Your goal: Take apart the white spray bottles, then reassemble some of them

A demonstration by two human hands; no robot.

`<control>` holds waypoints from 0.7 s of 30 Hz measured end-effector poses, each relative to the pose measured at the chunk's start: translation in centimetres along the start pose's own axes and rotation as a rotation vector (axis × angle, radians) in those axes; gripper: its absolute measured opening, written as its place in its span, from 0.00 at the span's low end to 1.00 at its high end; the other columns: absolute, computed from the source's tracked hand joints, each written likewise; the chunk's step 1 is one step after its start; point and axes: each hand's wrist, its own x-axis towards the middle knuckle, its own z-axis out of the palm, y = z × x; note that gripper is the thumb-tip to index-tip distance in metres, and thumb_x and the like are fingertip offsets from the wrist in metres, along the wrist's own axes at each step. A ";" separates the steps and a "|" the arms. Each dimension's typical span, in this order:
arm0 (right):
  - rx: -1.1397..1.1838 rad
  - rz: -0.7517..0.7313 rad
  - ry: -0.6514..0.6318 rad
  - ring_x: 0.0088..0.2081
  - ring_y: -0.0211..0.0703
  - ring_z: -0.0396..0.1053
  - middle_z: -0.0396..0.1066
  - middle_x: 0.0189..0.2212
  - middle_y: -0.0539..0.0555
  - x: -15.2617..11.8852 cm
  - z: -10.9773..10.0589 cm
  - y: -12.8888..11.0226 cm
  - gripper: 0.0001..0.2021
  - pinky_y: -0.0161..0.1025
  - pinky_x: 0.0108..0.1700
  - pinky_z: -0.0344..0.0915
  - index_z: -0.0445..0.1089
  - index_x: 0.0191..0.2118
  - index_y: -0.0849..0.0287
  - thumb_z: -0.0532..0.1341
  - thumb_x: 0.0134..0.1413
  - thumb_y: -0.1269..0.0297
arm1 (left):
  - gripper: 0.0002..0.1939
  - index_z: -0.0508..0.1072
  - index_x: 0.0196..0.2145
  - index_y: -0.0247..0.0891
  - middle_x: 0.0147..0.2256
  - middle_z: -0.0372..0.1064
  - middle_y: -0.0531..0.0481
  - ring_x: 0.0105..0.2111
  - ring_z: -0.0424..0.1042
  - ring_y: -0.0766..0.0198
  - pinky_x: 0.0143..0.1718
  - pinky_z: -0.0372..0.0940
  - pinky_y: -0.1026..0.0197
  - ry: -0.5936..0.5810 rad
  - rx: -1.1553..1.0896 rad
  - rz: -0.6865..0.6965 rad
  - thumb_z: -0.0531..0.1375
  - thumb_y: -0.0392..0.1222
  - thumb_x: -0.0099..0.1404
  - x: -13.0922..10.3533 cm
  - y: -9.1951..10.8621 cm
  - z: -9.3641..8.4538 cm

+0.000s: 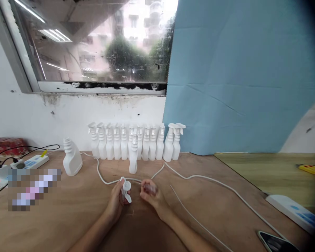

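My left hand (117,200) is closed around a white trigger spray head (126,189), whose round screw collar faces up toward me. Just to the right, my right hand (152,192) is curled with its fingers drawn together. It is slightly blurred, and I cannot make out what is in it. Beyond both hands a white spray bottle (133,161) with a trigger head stands in front of a row of similar spray bottles (117,143) along the wall. A white bottle without a spray head (72,157) stands apart on the left.
A white cable (212,179) snakes across the wooden table (68,217) behind my hands. A thin pale tube or cord (191,211) lies to the right. Power strips (291,211) and a phone (274,243) sit at the right; another power strip (36,161) and red packs (7,146) are at the left.
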 end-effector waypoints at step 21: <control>-0.974 -0.650 -0.107 0.32 0.39 0.67 0.69 0.31 0.53 -2.5 0.7 -0.2 0.06 0.36 0.36 0.62 0.61 0.36 0.58 0.54 0.59 0.76 | 0.27 0.62 0.27 0.38 0.17 0.57 0.60 0.12 0.48 0.75 0.13 0.44 0.70 -0.030 0.224 0.055 0.60 0.66 0.55 0.1 -0.7 -0.1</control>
